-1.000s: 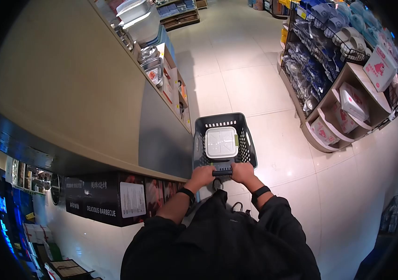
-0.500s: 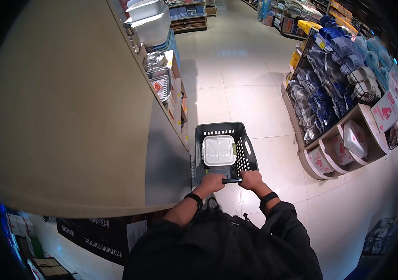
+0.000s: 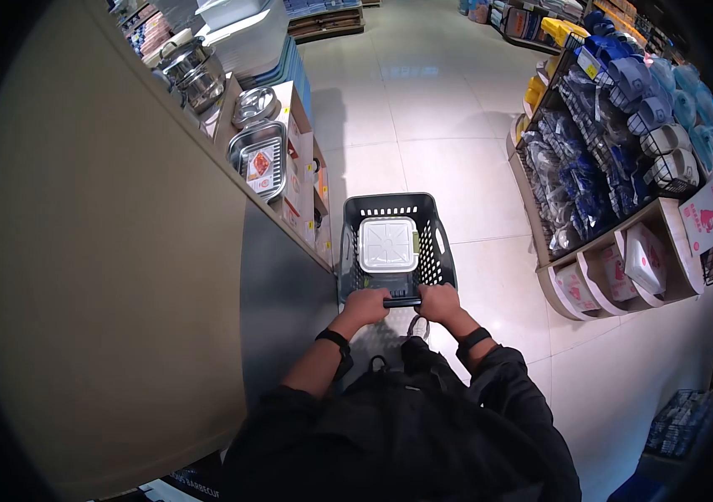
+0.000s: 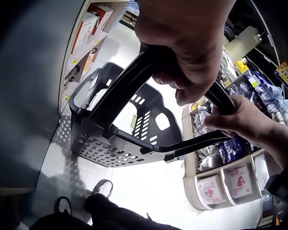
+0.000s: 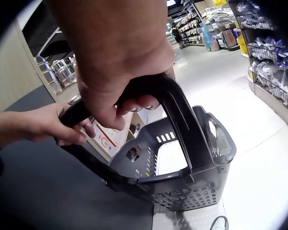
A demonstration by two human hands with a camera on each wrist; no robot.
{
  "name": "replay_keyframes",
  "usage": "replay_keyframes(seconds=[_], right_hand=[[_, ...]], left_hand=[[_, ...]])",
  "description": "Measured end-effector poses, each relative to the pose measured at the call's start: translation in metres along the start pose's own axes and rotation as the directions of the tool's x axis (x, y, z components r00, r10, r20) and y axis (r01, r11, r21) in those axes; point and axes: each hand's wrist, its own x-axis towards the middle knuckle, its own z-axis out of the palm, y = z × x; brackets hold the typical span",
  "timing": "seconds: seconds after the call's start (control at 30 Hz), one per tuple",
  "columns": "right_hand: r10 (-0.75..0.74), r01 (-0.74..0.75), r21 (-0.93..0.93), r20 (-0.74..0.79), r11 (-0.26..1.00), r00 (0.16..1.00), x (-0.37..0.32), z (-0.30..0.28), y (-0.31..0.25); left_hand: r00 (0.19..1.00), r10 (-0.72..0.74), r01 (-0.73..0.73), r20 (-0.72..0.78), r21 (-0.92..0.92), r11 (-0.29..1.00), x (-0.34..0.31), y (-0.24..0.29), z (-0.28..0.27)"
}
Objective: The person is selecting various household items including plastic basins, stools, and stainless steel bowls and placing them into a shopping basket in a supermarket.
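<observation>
Both hands grip the black handle (image 3: 402, 302) of a dark grey shopping basket (image 3: 347, 243). The left hand (image 3: 365, 308) holds its left end and the right hand (image 3: 440, 303) its right end, with a short gap between them. In the left wrist view the fingers of the left hand (image 4: 185, 52) curl round the bar, and in the right wrist view those of the right hand (image 5: 120, 91) do too. Inside the basket lies a container with a white lid (image 3: 388, 244) and a green clip on its right side.
A beige and grey panel (image 3: 105, 251) runs close along the left, with shelves of metal trays (image 3: 258, 159) beyond it. To the right stands a rack of bagged slippers (image 3: 569, 167) above cubbies with pink-and-white packages (image 3: 646, 259). Tiled floor (image 3: 448, 176) lies between them.
The shelves on the left and the rack on the right appear nearer and larger. The barbecue box at lower left has mostly slipped out of view. Both hands keep hold of the handle.
</observation>
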Motion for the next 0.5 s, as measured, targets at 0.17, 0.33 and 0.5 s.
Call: replay_keyframes(seconds=[0.17, 0.33, 0.5], right_hand=[[-0.015, 0.015, 0.001, 0.040, 1.000, 0.999, 0.051, -0.007, 0.002], [-0.058, 0.057, 0.018, 0.073, 0.998, 0.996, 0.100, -0.015, 0.008], [-0.084, 0.085, -0.005, 0.033, 0.996, 0.996, 0.130, -0.028, 0.019]], left_hand=[[1.000, -0.010, 0.011, -0.011, 0.049, 0.999, 0.035, -0.018, -0.030], [0.998, 0.011, -0.008, -0.065, 0.035, 0.999, 0.070, -0.044, -0.042], [0.990, -0.137, 0.136, -0.018, -0.012, 0.991, 0.099, -0.037, -0.063]])
